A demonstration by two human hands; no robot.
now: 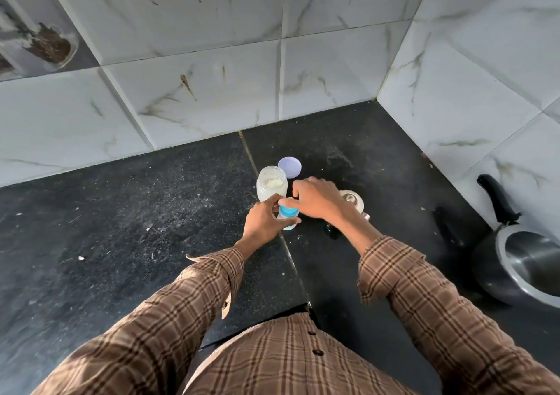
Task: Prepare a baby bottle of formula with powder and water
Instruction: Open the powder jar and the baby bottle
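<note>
A small baby bottle with a blue collar (288, 212) stands on the black counter (151, 212). My left hand (266, 220) wraps around its body from the left. My right hand (318, 199) reaches over it, fingertips on the blue collar. Just behind stands an open clear jar (271, 184) with pale powder inside. Its lilac lid (290, 167) lies flat behind the jar. A steel vessel (353, 200) sits to the right, partly hidden by my right hand.
A black-handled steel pot (524, 261) stands at the right edge near the wall. Marble-look tiled walls (212, 91) meet in a corner behind the counter. A glass jar of dark spice (51, 46) sits on a shelf at upper left.
</note>
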